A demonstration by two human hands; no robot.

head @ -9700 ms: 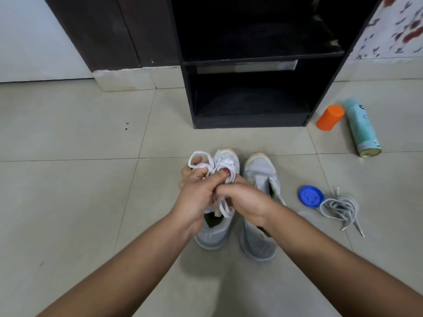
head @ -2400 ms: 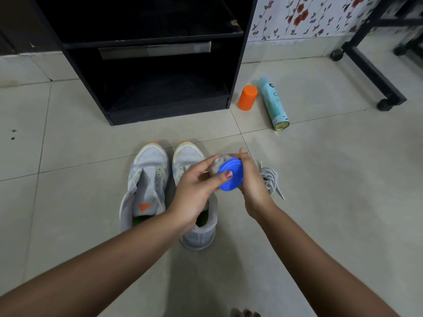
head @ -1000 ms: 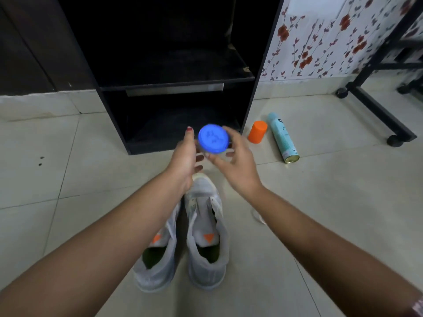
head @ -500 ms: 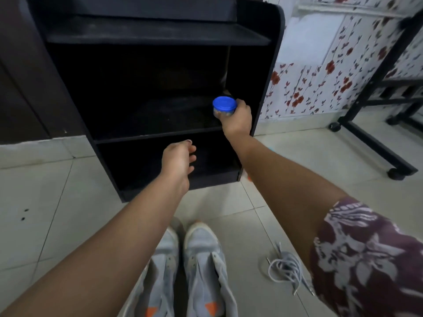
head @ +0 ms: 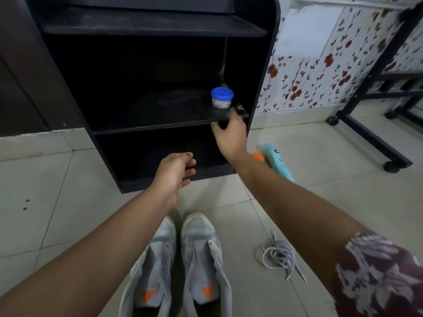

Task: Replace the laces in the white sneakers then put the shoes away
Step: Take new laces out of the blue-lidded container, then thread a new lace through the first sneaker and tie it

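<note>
- Maroon-sleeved right hand (head: 230, 133), fingers loose and holding nothing, hangs at the middle board of the black shelf unit (head: 263, 65), just below the blue-lidded jar (head: 222, 98); left hand (head: 176, 171), relaxed and empty, fronts its lowest bay.
- White sneakers (head: 202, 248) stand side by side before the unit, long axes toward it, toes nearest.
- No lace shows in either shoe, so relacing and shelving both seem left; grey laces (head: 281, 257) lie loose before the unit's right corner.

Pale tiled floor (head: 320, 170), black shelf unit (head: 263, 65), floral wallpaper (head: 320, 72).
</note>
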